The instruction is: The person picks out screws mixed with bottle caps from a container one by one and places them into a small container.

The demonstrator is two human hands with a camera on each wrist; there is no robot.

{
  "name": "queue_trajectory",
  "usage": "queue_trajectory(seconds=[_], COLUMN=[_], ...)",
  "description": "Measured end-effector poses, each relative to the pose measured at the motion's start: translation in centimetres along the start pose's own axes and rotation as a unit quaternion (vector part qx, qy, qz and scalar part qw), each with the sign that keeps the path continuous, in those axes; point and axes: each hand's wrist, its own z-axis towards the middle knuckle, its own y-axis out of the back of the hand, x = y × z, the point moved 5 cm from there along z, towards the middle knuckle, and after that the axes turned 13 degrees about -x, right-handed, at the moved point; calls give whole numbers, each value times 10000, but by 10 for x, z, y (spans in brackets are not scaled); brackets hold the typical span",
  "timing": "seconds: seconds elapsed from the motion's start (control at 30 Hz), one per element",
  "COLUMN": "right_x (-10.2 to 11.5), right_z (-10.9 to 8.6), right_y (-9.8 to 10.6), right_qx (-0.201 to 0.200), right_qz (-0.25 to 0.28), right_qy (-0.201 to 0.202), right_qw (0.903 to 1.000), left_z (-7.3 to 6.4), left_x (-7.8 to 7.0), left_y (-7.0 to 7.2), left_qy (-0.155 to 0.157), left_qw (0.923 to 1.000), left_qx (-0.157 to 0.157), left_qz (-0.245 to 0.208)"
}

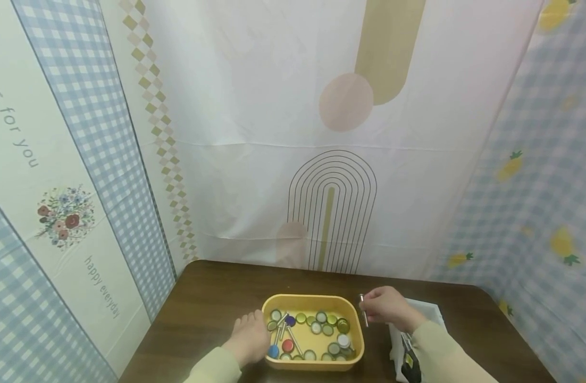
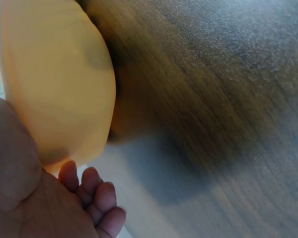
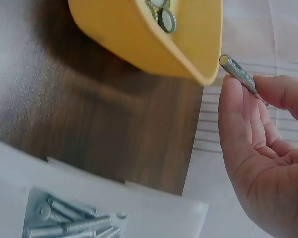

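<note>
Head view: the right hand [image 1: 392,307] pinches a bolt [image 1: 365,318] just off the right edge of the yellow bin [image 1: 359,343]; the left hand [image 1: 252,334], fingers relaxed, touches its left edge; bolts [image 3: 79,227] already lie in the white box [image 3: 161,204], more bolts [image 1: 294,339] remain among bottle caps [image 1: 316,327]

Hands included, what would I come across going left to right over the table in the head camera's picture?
Left hand → yellow tub → metal bolt → right hand → white box, partly hidden by the right arm.
</note>
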Motion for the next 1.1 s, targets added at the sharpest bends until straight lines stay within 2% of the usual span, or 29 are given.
queue_trajectory(seconds=[0.17,0.33,0.67,1.1], right_x=[-5,-9,-27,-45], right_z=[0,-2,-3,-1], right_y=[12,25,55,72], right_qx=[-169,-128,-159,-296], right_qz=[-115,-86,-15,-209], right_qy=[-94,-64,-258,-500], right_qw=[9997,9999,9995,9981], left_z=[0,0,-1,-1], left_x=[0,0,-3,-3], left_y=[1,2,5,6], left_qy=[-5,20,9,18], left_qw=[10000,10000,10000,9999], left_qx=[4,54,59,87], left_qz=[3,14,21,-52])
